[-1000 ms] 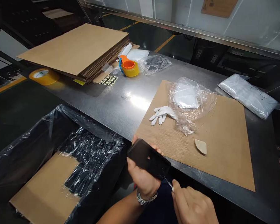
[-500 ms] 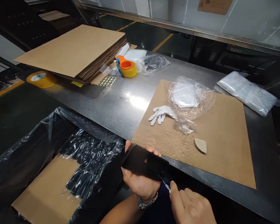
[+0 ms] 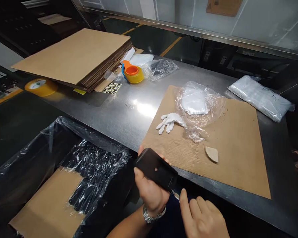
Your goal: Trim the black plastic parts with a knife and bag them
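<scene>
My left hand (image 3: 151, 195), with a metal watch on its wrist, is wrapped round a black rectangular part (image 3: 155, 168) that has a small hole near its middle. The part is held tilted in front of the table's near edge. My right hand (image 3: 201, 215) grips a small thin blade (image 3: 175, 195); its tip is at the part's lower right corner, and the handle is mostly hidden by the fingers. Beyond my hands a white glove (image 3: 170, 121) and a tan wedge-shaped block (image 3: 211, 154) lie on a flat cardboard sheet (image 3: 238, 142).
Clear plastic bags (image 3: 195, 99) lie on the cardboard. A wrapped white pack (image 3: 260, 97) sits at the right. Further left are a tape dispenser (image 3: 134, 74), a cardboard stack (image 3: 74, 54) and a tape roll (image 3: 41, 87). A plastic-lined bin (image 3: 47, 138) stands at lower left.
The black part has turned in my left hand, its left end raised and more of its side showing. The blade remains at its corner. The whole view has shifted slightly.
</scene>
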### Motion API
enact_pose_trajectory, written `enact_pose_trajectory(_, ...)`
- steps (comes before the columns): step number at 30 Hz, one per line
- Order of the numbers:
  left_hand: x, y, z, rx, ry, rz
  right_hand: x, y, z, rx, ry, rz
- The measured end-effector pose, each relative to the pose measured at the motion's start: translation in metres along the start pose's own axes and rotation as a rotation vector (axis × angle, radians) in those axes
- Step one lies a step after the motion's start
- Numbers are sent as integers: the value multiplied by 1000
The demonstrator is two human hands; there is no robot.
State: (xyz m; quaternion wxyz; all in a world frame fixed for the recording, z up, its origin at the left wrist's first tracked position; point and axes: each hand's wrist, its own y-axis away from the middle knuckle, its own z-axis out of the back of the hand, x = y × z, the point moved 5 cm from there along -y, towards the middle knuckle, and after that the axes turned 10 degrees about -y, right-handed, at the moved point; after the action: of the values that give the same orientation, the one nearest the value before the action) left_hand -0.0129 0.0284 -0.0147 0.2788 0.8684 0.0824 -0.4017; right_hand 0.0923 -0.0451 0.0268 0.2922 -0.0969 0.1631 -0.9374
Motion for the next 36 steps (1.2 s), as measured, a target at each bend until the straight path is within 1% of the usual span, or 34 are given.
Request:
enact_pose_trajectory(3, 7, -4, 2, -41, -51, 146, -8, 0, 1, 27, 46, -21)
enact_pose_trajectory(6, 11, -6, 2, -40, -88, 271, -21, 1, 3, 41, 31, -50)
enact_pose_trajectory(10, 13, -7, 0, 3, -95, 385, -41, 8, 4, 42, -59, -193)
enact_pose_trajectory(13, 14, -6, -4, 59, -73, 431, -46, 15, 3, 73, -104, -233)
enact_pose_trajectory(16, 14, -5, -8, 114, -54, 431, -44, 19, 3, 98, -110, -214)
enact_pose_trajectory(18, 14, -4, -9, 125, -59, 431, -42, 19, 4, 107, -122, -197)
enact_pose_trajectory(30, 10, -1, -7, 132, -84, 358, -35, 15, 8, 129, -130, -150)
enact_pose_trajectory(36, 11, -1, -5, 127, -99, 356, -35, 10, 7, 103, -137, -166)
